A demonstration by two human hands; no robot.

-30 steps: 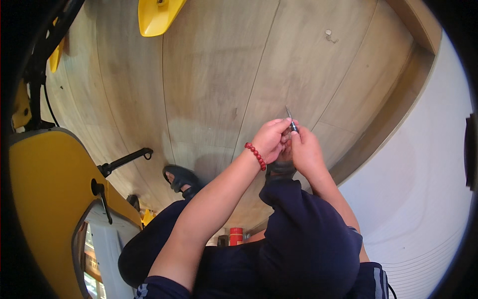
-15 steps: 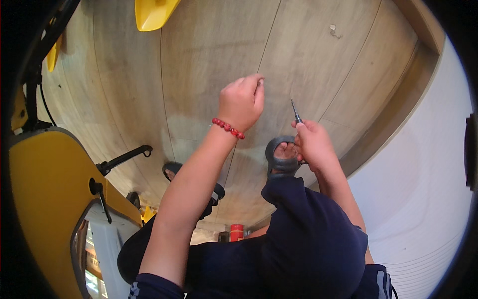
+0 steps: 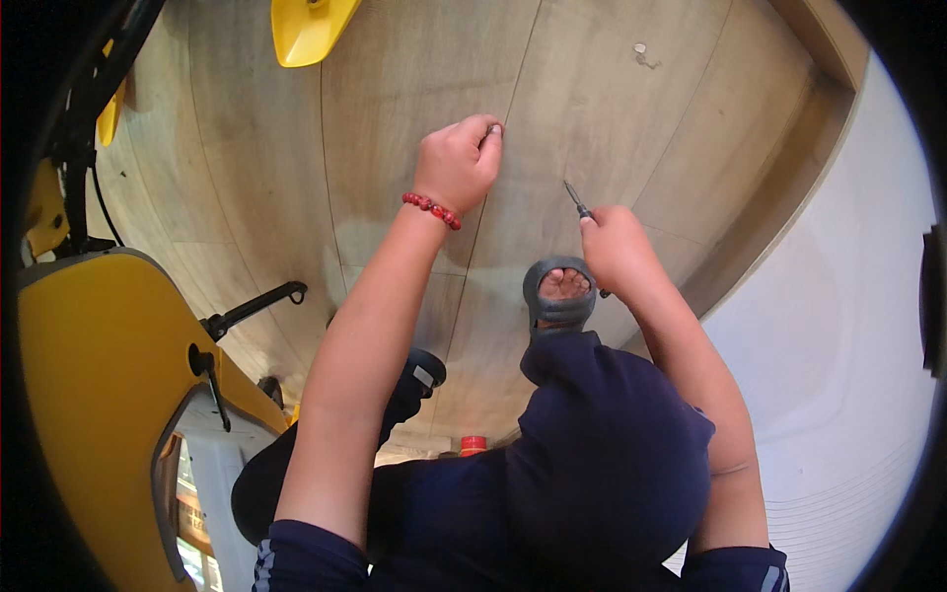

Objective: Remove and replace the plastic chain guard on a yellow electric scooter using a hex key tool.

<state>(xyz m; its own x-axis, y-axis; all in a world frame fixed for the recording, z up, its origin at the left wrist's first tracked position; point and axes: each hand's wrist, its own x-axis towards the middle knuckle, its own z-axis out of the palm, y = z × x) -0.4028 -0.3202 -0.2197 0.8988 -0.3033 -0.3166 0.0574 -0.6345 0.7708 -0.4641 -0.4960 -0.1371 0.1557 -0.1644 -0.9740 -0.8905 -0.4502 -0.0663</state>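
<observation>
My left hand [image 3: 456, 160], with a red bead bracelet [image 3: 432, 209] at the wrist, is held out over the wood-plank floor. Its fingers are closed in a pinch, and a small dark bit shows at the fingertips, too small to name. In my right hand [image 3: 619, 245] is a screwdriver [image 3: 581, 203], its pointed metal shaft aimed up and to the left, away from me. The fist covers most of its handle; a dark end peeks out below the hand. A gap separates the tip from my left hand.
A yellow machine body [image 3: 99, 375] with a black lever [image 3: 258, 308] stands at the left. Yellow scoop-shaped parts [image 3: 314, 35] lie far off. A small pale object [image 3: 643, 54] rests on the floor. My grey slipper [image 3: 559, 308] is below the hands; a white panel [image 3: 819, 345] is on the right.
Both hands have moved a little farther from me and slightly left. My right fist now covers more of the screwdriver's handle. The left hand keeps its pinch.
</observation>
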